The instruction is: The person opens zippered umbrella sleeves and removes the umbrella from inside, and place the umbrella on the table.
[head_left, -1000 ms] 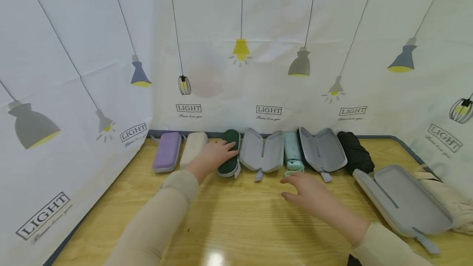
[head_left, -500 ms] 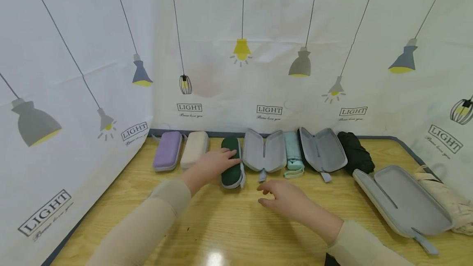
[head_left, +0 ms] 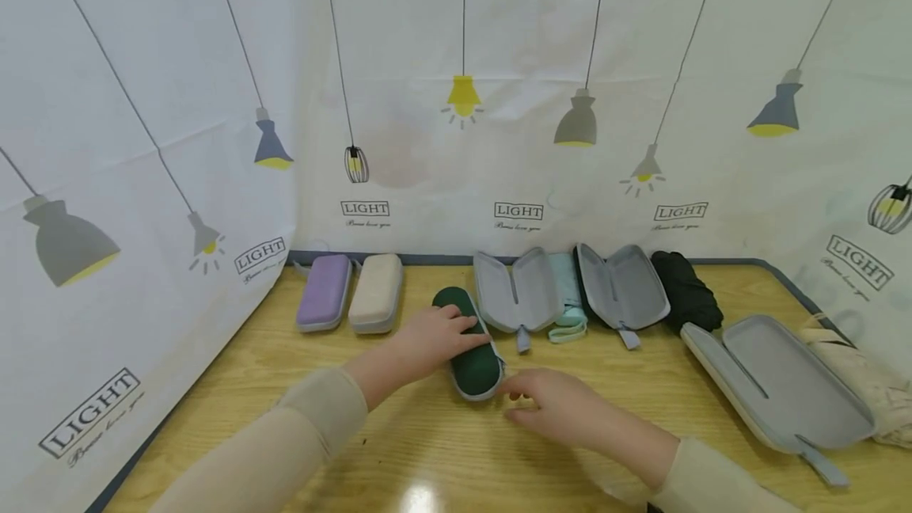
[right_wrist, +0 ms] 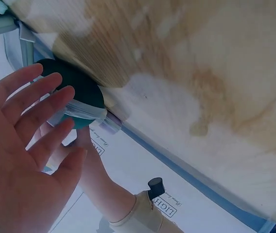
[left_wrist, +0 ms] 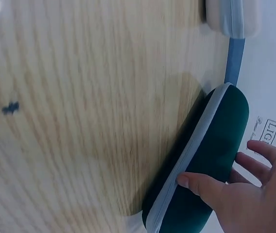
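Note:
A dark green hard zip case with a grey zip edge lies closed and slanted on the wooden table. My left hand grips it from above, the thumb on one side and the fingers across the other, as the left wrist view shows of the green case. Close to the near end of the case is my right hand, holding nothing. In the right wrist view the fingers of the right hand are spread and extended in front of the case; whether they touch it I cannot tell.
A purple case and a cream case lie closed at the back left. Rightward stand an open grey-lined case, a teal folded umbrella, another open case, a black folded bundle, a large open case and a beige bundle.
The left hand has drawn the green case forward from the back row and turned it aslant. The neighbouring open case shifted slightly right. My right hand has come left to the case's near end.

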Motion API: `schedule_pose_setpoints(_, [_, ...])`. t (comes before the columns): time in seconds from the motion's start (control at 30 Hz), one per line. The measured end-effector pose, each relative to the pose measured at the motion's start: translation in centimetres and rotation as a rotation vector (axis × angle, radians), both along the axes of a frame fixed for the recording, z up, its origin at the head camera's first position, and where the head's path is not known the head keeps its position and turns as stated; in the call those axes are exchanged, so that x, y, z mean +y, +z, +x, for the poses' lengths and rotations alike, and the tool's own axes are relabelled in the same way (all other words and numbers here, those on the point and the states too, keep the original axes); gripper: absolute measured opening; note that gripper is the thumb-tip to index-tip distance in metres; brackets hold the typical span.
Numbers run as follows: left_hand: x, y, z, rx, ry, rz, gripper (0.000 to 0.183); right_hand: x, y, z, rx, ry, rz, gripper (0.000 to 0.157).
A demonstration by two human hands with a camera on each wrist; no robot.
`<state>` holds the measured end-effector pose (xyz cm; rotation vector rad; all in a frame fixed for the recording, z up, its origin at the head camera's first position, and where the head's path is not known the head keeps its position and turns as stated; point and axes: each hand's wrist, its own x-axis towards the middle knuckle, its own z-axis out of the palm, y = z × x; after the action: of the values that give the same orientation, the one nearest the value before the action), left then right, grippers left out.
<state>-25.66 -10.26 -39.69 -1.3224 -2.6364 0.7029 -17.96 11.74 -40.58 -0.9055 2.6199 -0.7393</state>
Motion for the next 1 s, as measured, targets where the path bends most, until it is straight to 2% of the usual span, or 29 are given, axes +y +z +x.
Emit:
schedule_pose_setpoints(0.13, [0.6, 0.1, 0.6, 0.011, -0.047, 0.031, 0.061, 1.0, 0.1, 0.3, 0.036, -0.105, 0.029, 0.024])
schedule_pose_setpoints(0.27, [1.1, 0.2, 1.3, 0.006, -0.059, 0.023, 0.065, 1.9, 0.1, 0.3, 0.007, -0.242, 0.088, 0.024])
schedule_pose_setpoints(0.4, [2.2, 0.1, 2.1, -0.015, -0.053, -0.006, 0.067, 2.5, -0.4, -0.1, -0.009, -0.303, 0.13, 0.028])
schedule_pose_setpoints(0.47, [2.8, 0.0, 2.5, -0.021, -0.065, 0.0, 0.068, 2.8, -0.8, -0.3, -0.021, -0.302, 0.12, 0.028])
schedule_pose_setpoints(0.6, [3.8, -0.2, 2.8, -0.013, -0.117, 0.04, 0.071, 3.7, -1.6, -1.1, -0.054, -0.286, 0.013, 0.021])
schedule_pose_setpoints(0.83, [3.8, -0.2, 2.9, -0.057, -0.148, 0.1, 0.071, 5.4, -2.9, -2.4, -0.123, -0.147, -0.218, 0.012])
schedule_pose_setpoints(1.0, [3.4, -0.2, 2.9, -0.111, -0.154, 0.145, 0.071, 5.5, -3.2, -2.6, -0.174, -0.111, -0.253, 0.008])
